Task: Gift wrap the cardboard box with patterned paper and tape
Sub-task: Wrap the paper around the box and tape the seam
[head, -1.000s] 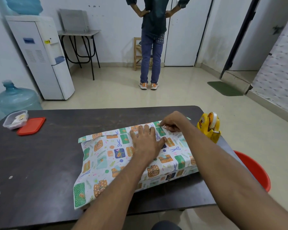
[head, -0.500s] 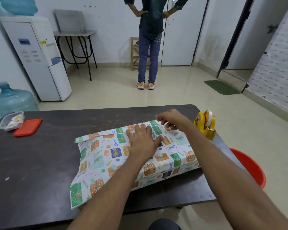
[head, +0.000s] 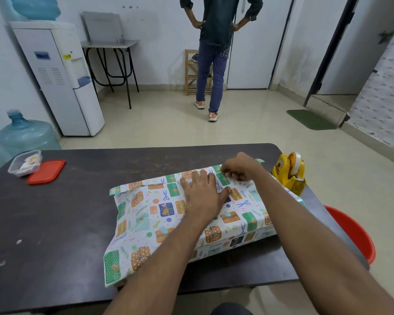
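The box lies on the dark table (head: pixel 55 223), covered by patterned paper (head: pixel 150 214) with gift and scissor prints; no cardboard shows. My left hand (head: pixel 203 194) rests flat on top of the paper, fingers spread, pressing it down. My right hand (head: pixel 241 167) sits at the far edge of the wrap, its fingers curled and pinching the paper's folded edge there. Whether a strip of tape is under those fingertips is too small to tell. A yellow tape dispenser (head: pixel 290 172) stands just right of the parcel, by the table's right edge.
A clear plastic container (head: pixel 24 163) and its red lid (head: pixel 46 171) lie at the table's far left. A red bucket (head: pixel 353 233) stands on the floor at the right. A person (head: pixel 214 64) stands beyond the table; a water dispenser (head: pixel 62 83) and bottle (head: pixel 25 133) are at left.
My left hand stays flat on the paper. My right hand keeps working at the far edge and has shifted slightly. The person at the back has taken a step.
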